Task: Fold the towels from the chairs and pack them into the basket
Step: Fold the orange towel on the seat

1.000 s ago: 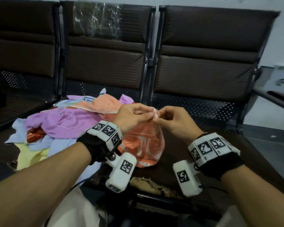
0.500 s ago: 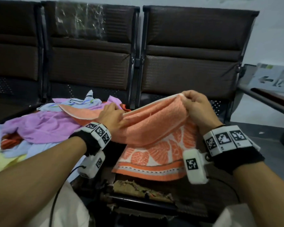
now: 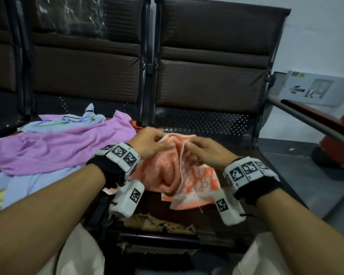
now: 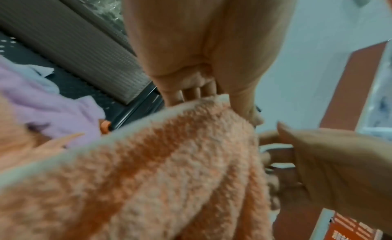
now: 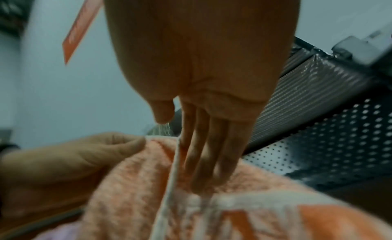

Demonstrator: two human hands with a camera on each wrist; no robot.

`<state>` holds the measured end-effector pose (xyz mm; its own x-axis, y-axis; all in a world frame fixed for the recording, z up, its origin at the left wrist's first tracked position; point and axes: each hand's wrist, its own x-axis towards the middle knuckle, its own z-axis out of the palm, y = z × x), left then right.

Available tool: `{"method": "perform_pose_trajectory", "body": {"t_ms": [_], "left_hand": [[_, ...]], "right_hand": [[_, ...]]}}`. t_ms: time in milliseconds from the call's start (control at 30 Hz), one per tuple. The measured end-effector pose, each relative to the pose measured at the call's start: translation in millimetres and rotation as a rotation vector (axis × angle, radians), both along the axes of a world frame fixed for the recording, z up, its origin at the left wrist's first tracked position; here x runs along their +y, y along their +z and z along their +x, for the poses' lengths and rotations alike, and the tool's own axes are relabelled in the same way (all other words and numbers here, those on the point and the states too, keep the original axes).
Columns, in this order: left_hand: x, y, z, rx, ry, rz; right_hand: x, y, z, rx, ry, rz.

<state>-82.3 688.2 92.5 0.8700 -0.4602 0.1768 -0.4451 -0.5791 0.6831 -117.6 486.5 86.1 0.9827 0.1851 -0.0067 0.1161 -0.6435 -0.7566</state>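
Observation:
An orange towel [image 3: 167, 171] with a white flower print and white hem hangs bunched over the right chair seat [image 3: 207, 124]. My left hand [image 3: 163, 143] pinches its top edge, thumb over the hem in the left wrist view [image 4: 210, 94]. Close beside it my right hand [image 3: 190, 146] holds the same top edge. In the right wrist view its fingers [image 5: 203, 159] lie along the white hem. The towel [image 5: 131, 185] sags in folds below both hands. No basket is in view.
A pile of towels covers the left seat: a purple towel [image 3: 58, 147] on top, a light blue one [image 3: 38, 185] and a striped white one [image 3: 68, 122]. The seat's front edge is torn [image 3: 157, 225]. A metal armrest [image 3: 316, 126] runs at the right.
Half a second ago the hands held the towel spread wide and raised. They have come together and lower, so the towel now hangs bunched between them.

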Motion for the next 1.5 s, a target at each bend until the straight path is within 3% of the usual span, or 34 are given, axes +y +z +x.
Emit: {"method": "perform_pose_trajectory", "body": {"t_ms": [133,267,367,533,667,767,933,1033,1100,1233,1300,1400,1500], "left_hand": [[10,-19,4,0.186,-0.068,0.075],[16,-32,8,0.226,-0.132,0.155],[23,-37,12,0.201,-0.168,0.323],[38,-47,18,0.375,-0.156,0.471],[45,-42,20,0.246,-0.086,0.382],[44,-32,19,0.2,0.033,0.114],[31,-6,4,0.003,-0.083,-0.116],[25,2,-3,-0.011,-0.176,-0.152],[26,4,-5,0.005,-0.176,-0.177],[33,1,-7,0.001,-0.159,-0.205],[35,-3,-6,-0.022,-0.141,-0.23],[41,-7,0,-0.034,-0.015,-0.294],[48,-17,7,-0.113,0.008,-0.036]], "right_hand": [[-14,-22,-5,0.227,0.107,-0.397],[-2,-36,-7,0.403,0.223,-0.535],[15,-49,-8,0.374,0.258,-0.671],[33,-63,-6,0.307,0.2,-0.719],[24,-40,3,0.337,0.124,-0.619],[6,-20,10,0.185,-0.017,-0.573],[9,7,17,-0.141,-0.318,0.067],[27,13,15,-0.225,-0.171,0.209],[33,13,11,-0.139,-0.018,0.219],[34,5,11,0.057,0.339,0.03],[35,8,14,0.022,0.301,0.024],[33,18,19,-0.083,0.074,0.306],[29,28,21,-0.15,-0.07,0.617]]}}
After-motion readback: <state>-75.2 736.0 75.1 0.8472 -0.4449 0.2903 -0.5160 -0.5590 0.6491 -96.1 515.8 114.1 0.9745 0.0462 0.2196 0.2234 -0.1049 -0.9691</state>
